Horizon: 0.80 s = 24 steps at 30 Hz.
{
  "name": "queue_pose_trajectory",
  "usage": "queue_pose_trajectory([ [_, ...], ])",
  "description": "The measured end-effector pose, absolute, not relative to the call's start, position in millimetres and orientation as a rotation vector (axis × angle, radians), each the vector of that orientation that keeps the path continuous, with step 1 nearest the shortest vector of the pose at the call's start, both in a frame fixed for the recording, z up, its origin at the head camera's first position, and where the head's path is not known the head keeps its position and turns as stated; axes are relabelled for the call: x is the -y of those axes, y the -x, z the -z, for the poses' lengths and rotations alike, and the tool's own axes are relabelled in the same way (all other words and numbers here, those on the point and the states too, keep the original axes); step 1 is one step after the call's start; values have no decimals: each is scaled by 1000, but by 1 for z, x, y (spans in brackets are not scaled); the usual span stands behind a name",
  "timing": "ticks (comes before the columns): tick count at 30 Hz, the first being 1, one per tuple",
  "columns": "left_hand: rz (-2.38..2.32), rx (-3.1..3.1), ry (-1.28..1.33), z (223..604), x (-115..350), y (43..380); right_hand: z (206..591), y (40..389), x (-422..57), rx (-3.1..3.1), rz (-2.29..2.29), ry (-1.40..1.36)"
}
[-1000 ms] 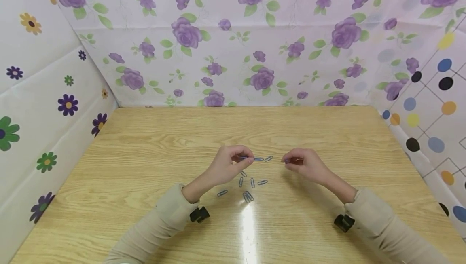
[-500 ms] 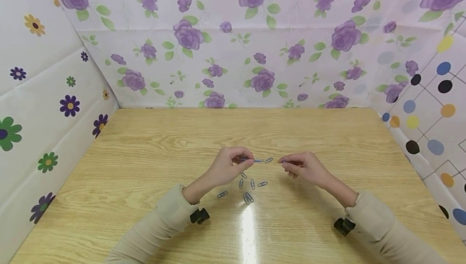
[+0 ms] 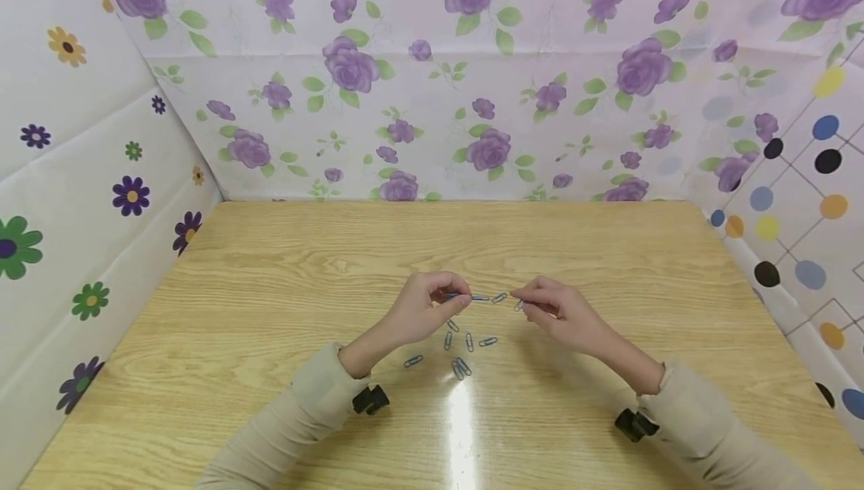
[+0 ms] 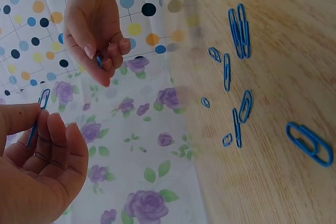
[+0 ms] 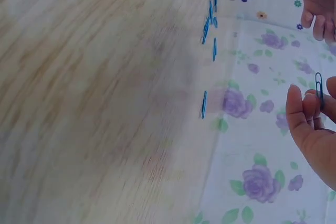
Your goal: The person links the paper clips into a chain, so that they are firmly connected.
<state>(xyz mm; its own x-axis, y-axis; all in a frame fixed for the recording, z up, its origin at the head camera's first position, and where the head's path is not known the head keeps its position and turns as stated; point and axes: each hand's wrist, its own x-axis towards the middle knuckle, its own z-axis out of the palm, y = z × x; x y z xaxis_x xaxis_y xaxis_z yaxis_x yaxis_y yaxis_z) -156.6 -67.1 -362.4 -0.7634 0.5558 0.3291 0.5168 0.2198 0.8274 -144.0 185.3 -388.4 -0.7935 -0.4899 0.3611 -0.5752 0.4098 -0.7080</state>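
Between thumb and fingers my left hand (image 3: 432, 306) pinches a blue paper clip (image 4: 45, 98), its looped end sticking up past the fingertips. My right hand (image 3: 563, 314) pinches another blue paper clip (image 5: 318, 87), whose rounded end points up in the right wrist view. The two hands face each other above the table with a small gap between the clips. In the head view a loose paper clip (image 3: 499, 298) shows in that gap. The lower part of the left clip is partly hidden by fingers.
Several more blue paper clips lie scattered on the wooden table (image 3: 324, 250), including one on the left (image 3: 413, 361) and an overlapping pair (image 3: 461, 368) nearest me. Flower-patterned cloth (image 3: 432, 85) stands behind the table, with a dotted cloth (image 3: 803, 197) at the right.
My right hand has moved slightly left, closer to the left hand, and its paper clip now shows beyond the fingertips. The left hand has stayed nearly still.
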Motion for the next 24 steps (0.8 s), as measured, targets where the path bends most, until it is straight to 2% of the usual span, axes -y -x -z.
queue_pose_trajectory([
  [4,-1621,-2427,-1063,362,67,156,388,143,-183,2486,-1317,-989],
  [15,-1570,-2458,-1072,363,66,158,378,135,-173,2606,-1523,-624],
  [24,-1598,-2425,-995,363,66,160,374,137,-162,2546,-1401,-591],
])
